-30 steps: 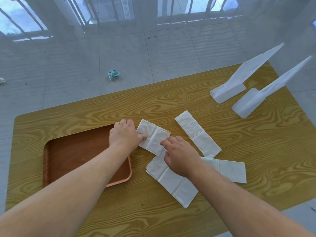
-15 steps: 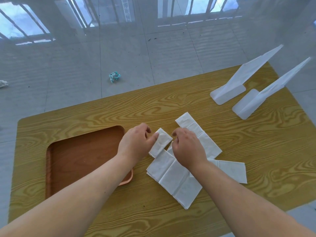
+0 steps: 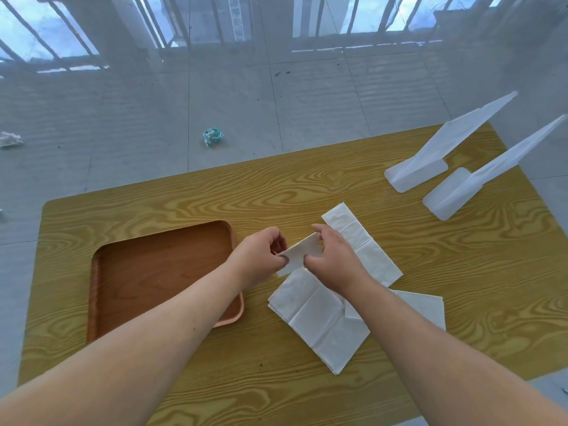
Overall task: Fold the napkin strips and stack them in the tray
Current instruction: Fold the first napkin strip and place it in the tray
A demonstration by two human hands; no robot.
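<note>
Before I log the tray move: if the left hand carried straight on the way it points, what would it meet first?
The left hand points right, toward the right hand, which holds the folded napkin too. It would probably meet that hand first; depth is unclear.

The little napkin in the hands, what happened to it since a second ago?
The folded napkin was lying open under both hands; they folded it narrower and lifted it. The left hand and right hand now pinch it together. The tray has nothing in it, as before, and the other strips stayed put.
</note>
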